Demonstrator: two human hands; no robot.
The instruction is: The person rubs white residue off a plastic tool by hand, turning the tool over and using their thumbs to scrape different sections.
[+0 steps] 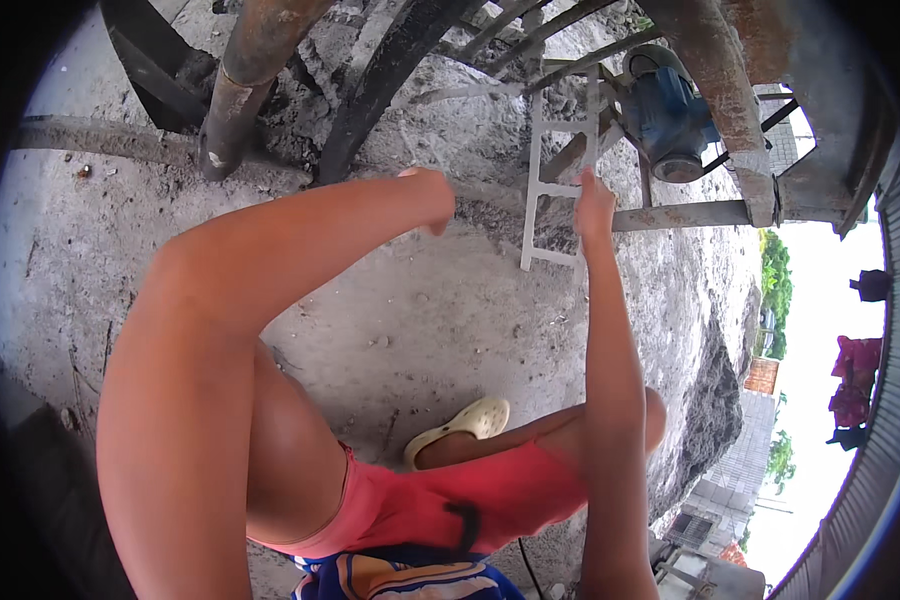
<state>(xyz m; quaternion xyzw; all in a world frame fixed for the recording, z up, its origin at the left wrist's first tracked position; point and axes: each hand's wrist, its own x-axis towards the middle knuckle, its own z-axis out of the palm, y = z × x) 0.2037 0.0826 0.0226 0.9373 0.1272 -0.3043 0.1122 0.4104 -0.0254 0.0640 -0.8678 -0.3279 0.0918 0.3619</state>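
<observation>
My right hand (595,205) is closed on one side rail of a pale, ladder-shaped metal frame (531,215), near one of its crossbars. The frame slants from the concrete ground up toward a rusty machine stand. My left hand (432,200) is to the left of the frame, apart from it, at the end of a bent arm. Its fingers look curled downward, and whatever they may hold is hidden.
A blue electric motor (670,110) hangs on the rusty stand at the upper right. A low metal beam (100,138) and a thick rusty pipe (245,85) are at the upper left. A grey heap (710,410) lies at right. My foot wears a cream clog (480,420).
</observation>
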